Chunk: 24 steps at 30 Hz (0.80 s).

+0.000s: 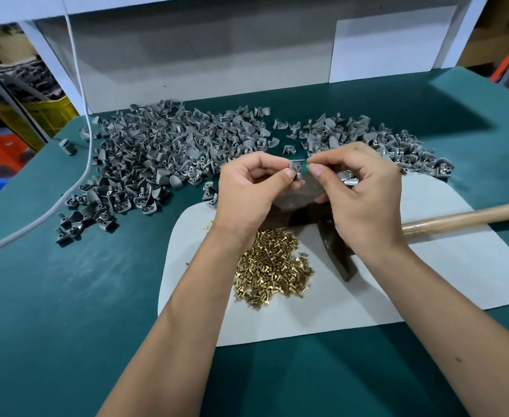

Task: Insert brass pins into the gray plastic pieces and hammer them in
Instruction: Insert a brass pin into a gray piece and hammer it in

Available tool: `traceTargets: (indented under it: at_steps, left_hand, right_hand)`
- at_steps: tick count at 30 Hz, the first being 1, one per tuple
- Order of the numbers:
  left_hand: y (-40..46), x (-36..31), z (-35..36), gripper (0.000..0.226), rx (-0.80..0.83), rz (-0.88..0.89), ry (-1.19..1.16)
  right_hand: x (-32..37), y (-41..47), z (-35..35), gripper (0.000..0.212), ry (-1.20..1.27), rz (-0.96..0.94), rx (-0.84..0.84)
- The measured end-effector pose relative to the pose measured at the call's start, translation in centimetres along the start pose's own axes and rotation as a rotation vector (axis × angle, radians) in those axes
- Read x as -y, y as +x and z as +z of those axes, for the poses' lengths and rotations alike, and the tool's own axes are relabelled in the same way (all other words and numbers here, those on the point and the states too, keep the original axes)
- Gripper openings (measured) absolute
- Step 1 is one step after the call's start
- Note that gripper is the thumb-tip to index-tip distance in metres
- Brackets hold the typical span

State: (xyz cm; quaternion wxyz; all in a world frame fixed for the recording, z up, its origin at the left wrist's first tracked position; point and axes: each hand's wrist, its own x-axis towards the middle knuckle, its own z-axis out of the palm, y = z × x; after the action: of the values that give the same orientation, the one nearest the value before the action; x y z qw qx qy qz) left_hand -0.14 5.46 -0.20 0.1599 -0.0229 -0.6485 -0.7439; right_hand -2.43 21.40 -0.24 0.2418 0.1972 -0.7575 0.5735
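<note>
A dark green felt-covered tabletop carries everything. On it lies a pale gray rounded mat, the landmark for the rest. Beyond the mat's far left edge spreads a large heap of small gray plastic pieces, and beyond its far right edge sits a smaller heap of gray plastic pieces, a few of which show a glint of brass. A white cord hangs down left of the large heap and trails off across the tabletop, well apart from the mat.

On the mat, a hammer with a light wooden handle lies with its handle reaching past the mat's right edge and its dark metal head near the mat's middle, partly under the wrists. Just left of that head, a pile of small brass pins lies on the mat, with a few strays near the mat's left edge.

Above the mat's far edge, the left hand pinches a single small gray plastic piece between thumb and fingertips. The right hand pinches a tiny brass pin between thumb and forefinger, its tip just beside the piece's right side; whether they touch I cannot tell. The right hand's lower fingers are curled around more gray pieces.
</note>
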Motion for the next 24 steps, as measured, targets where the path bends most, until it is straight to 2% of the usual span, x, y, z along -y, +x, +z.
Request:
traceTargets:
  at_steps: [4, 9, 16, 24]
  left_hand:
    - [-0.24, 0.00, 0.52, 0.017, 0.013, 0.003, -0.001]
    - [-0.46, -0.06, 0.82, 0.013, 0.004, 0.005, -0.010]
    - [-0.51, -0.27, 0.76, 0.011, -0.029, 0.077, 0.119]
    - [-0.43, -0.32, 0.99, 0.010, -0.053, 0.102, 0.280]
  right_hand:
    - [0.26, -0.13, 0.25, 0.013, -0.041, -0.019, -0.004]
    - [-0.02, -0.20, 0.43, 0.012, 0.046, 0.073, 0.021]
    - [0.30, 0.20, 0.07, 0.020, 0.084, 0.136, 0.085]
    - [0.76, 0.15, -0.11, 0.007, -0.098, 0.094, 0.089]
